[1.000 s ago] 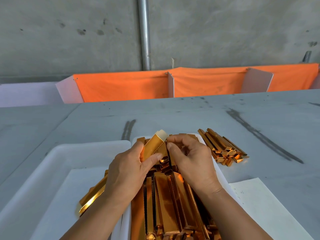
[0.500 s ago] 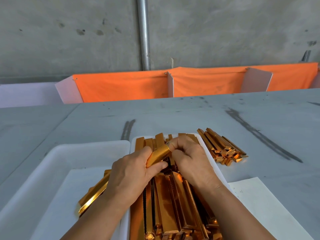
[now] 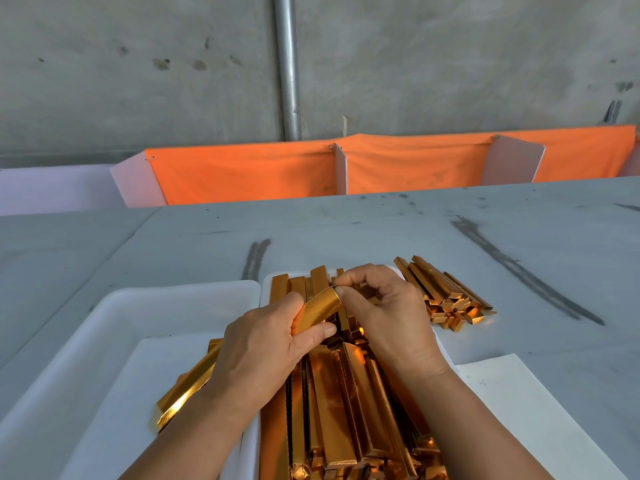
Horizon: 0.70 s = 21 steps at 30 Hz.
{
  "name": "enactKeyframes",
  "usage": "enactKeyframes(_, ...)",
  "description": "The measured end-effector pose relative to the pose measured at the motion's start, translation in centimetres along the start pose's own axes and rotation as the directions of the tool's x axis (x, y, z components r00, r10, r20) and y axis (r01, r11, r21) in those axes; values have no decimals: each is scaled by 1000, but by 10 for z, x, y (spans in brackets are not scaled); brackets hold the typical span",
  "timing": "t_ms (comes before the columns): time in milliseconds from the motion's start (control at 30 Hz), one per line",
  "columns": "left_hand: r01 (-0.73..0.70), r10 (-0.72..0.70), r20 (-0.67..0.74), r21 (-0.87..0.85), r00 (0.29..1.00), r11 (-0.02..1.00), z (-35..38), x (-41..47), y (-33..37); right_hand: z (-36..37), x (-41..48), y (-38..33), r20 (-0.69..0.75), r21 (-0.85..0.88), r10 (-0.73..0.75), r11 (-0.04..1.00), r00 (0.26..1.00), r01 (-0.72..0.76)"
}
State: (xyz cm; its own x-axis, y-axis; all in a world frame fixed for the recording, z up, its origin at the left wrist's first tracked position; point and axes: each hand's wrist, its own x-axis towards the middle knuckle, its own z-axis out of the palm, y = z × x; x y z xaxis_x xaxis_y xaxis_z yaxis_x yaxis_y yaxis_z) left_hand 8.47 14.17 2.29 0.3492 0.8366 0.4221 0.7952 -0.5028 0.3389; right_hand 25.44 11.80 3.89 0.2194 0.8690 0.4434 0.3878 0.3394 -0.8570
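The counter [image 3: 381, 230] carries two white trays side by side. The left tray [image 3: 104, 306] holds a few finished gold boxes [image 3: 187, 389]. The right tray [image 3: 266, 289] is packed with flat gold sleeves [image 3: 346, 410]. A pile of folded boxes [image 3: 446, 292] lies on the counter just right of that tray.

Above the right tray, the left grip [image 3: 259, 348] is clamped round one gold box [image 3: 318, 310], thumb underneath. The right grip [image 3: 384, 313] pinches the box's far end between thumb and forefinger.

Step in hand, as judged: closing the end flap. Next move: tuck the flap fully in while holding the body square and without crushing it, then set the box with the finished ones.
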Motion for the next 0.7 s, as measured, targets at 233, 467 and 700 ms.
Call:
enactKeyframes(233,8,-9,-4,-47,1000,999,-1,-1,2,-2,1,2,66,49,61,997,996,-65)
enactKeyframes(467,-11,6,-41,-123,999,992,-6,-2,6,0,-2,1,81,79,41,996,996,-47)
enactKeyframes(700,-39,35,-75,-55,997,998,-5,-2,7,4,-3,0,62,118,45,992,997,-52)
